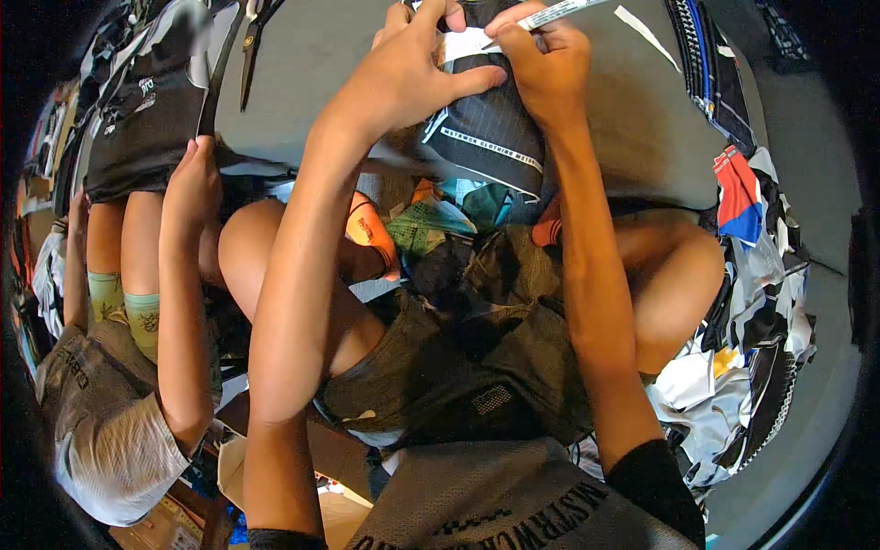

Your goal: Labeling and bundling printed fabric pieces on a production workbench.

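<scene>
My left hand (pixel 399 78) presses on a dark folded fabric piece (pixel 472 115) with a printed white band, thumb stretched across it and other fingers spread along its upper left. My right hand (pixel 555 78) grips a white marker pen (pixel 564 13), whose tip is at a white patch (pixel 463 46) near the top of the fabric. The piece lies on the grey padded surface (pixel 632 128), at its near part above my crossed legs. A narrow white strip (pixel 646 37) lies to the right of the pen.
A co-worker's hand (pixel 188 183) holds black fabric (pixel 137 119) at the left, beside scissors (pixel 247 50). Dark zigzag trims (pixel 697 55), a red, white and blue piece (pixel 738 192) and piled offcuts (pixel 697 376) line the right. More scraps (pixel 440 215) lie between my legs.
</scene>
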Demonstrator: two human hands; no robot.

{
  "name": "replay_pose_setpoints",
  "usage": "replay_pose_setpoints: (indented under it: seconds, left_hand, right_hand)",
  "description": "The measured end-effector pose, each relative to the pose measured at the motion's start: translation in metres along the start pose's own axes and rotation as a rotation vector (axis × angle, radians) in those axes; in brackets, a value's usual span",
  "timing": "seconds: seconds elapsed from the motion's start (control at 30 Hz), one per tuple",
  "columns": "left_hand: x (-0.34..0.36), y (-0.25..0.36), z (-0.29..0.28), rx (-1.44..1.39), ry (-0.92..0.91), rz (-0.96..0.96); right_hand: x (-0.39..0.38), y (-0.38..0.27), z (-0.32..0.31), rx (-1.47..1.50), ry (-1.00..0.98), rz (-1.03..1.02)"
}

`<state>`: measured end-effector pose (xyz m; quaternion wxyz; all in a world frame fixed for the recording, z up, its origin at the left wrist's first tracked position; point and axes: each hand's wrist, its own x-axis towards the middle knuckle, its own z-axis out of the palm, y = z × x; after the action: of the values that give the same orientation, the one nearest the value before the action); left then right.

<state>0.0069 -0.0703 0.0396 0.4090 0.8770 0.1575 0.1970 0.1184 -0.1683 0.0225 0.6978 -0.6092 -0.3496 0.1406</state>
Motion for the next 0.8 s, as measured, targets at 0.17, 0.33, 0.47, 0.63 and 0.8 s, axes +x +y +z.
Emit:
replay_pose_setpoints:
  seconds: [0.17, 0.33, 0.47, 0.63, 0.8]
  left_hand:
    - [0.0014, -0.0010, 0.0019, 0.008, 0.002, 0.004]
    - [0.0011, -0.0003, 0.0013, 0.001, 0.005, 0.011]
    - [0.0009, 0.0002, 0.0005, 0.025, 0.001, 0.022]
    - [0.0014, -0.0006, 0.0005, 0.044, -0.011, 0.013]
    - [0.0017, -0.0015, 0.0010, -0.010, -0.017, 0.028]
  right_hand:
    - [0.0004, 0.0009, -0.0002, -0.001, 0.034, 0.000]
    - [0.0038, 0.0054, -0.0025, 0.025, 0.069, -0.031]
    - [0.0062, 0.0072, -0.0031, 0.104, 0.079, -0.064]
    - [0.0042, 0.0041, -0.0038, -0.016, 0.060, -0.069]
    - [0.0035, 0.0025, -0.0051, -0.065, 0.033, -0.034]
